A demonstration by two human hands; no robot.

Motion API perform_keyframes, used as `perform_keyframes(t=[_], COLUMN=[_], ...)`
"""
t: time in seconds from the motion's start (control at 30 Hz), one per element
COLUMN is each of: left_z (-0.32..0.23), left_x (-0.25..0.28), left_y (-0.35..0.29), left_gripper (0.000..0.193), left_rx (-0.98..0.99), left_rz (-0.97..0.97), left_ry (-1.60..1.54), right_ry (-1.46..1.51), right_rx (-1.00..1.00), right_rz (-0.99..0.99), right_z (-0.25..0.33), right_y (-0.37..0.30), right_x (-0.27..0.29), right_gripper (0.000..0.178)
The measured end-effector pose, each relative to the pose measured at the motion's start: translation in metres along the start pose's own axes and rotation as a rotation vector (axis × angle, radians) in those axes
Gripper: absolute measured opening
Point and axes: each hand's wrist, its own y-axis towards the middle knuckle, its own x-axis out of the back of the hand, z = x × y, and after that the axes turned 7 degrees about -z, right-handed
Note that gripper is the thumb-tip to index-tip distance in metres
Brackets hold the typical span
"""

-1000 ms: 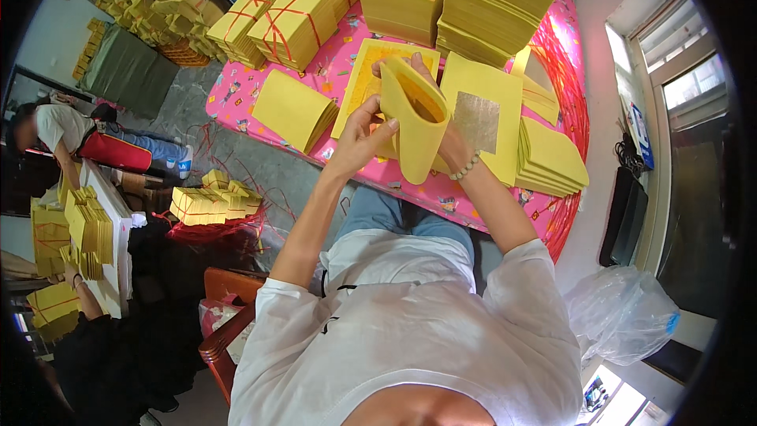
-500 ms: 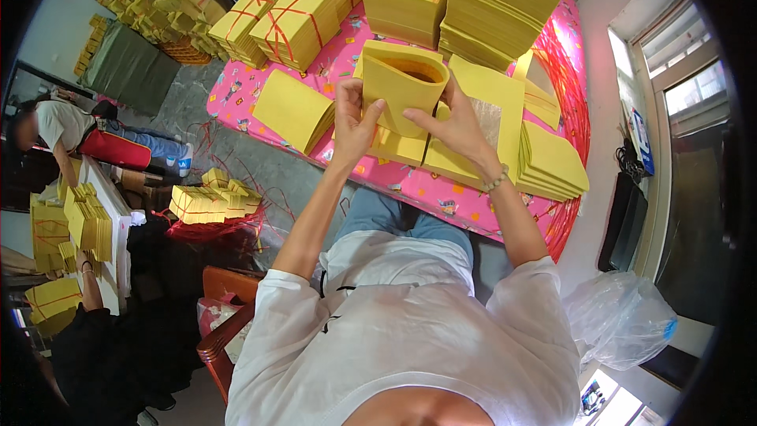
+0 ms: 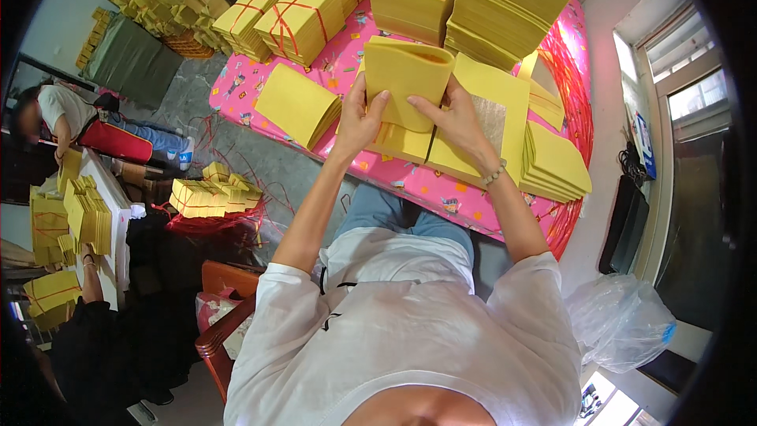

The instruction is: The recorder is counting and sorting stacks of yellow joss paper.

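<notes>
My left hand (image 3: 363, 117) and my right hand (image 3: 459, 120) grip the two sides of a folded yellow paper sheaf (image 3: 406, 83), thumbs on its near face. The sheaf stands upright, bent over on itself, with a narrow gap along its top edge. Below it on the table lie yellow sheets (image 3: 402, 142), partly hidden by the sheaf and my hands. A yellow pile with a brownish foil square (image 3: 489, 122) is beside my right hand. Left of my left hand rests another folded yellow sheaf (image 3: 296, 106).
The table has a pink patterned cover (image 3: 236, 87). Tall yellow paper stacks (image 3: 505, 8) and bundles tied with red string (image 3: 303, 24) stand at the back. Red strands (image 3: 574, 87) hang at the right edge. Two people work at a white table (image 3: 118, 189) on the left.
The sheaf's loop has been pressed flatter, so the wide opening at its top is now a narrow gap. Both hands still hold its sides.
</notes>
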Motion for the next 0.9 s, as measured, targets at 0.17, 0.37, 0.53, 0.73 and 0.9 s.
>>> perform_keyframes(t=[0.17,0.37,0.53,0.73,0.9], left_z=[-0.038,-0.044,-0.048,-0.049,-0.048], left_x=[-0.005,-0.013,-0.017,-0.020,-0.020], left_y=[0.012,0.018,0.017,0.016,0.016], left_gripper=[0.037,0.038,0.035,0.033,0.033], left_rx=[0.326,0.597,0.667,0.708,0.719], left_rz=[0.107,0.085,0.083,0.075,0.071], left_ry=[-0.068,-0.125,-0.179,-0.177,-0.180], right_ry=[0.229,0.307,0.340,0.370,0.382], right_rx=[-0.174,-0.295,-0.349,-0.438,-0.420], right_rz=[0.013,-0.003,0.007,0.007,-0.010], right_z=[0.001,0.003,0.005,0.002,-0.004], right_y=[0.005,0.004,0.001,-0.001,-0.002], right_x=[0.010,0.013,0.015,0.017,0.017], right_gripper=[0.046,0.043,0.040,0.040,0.040])
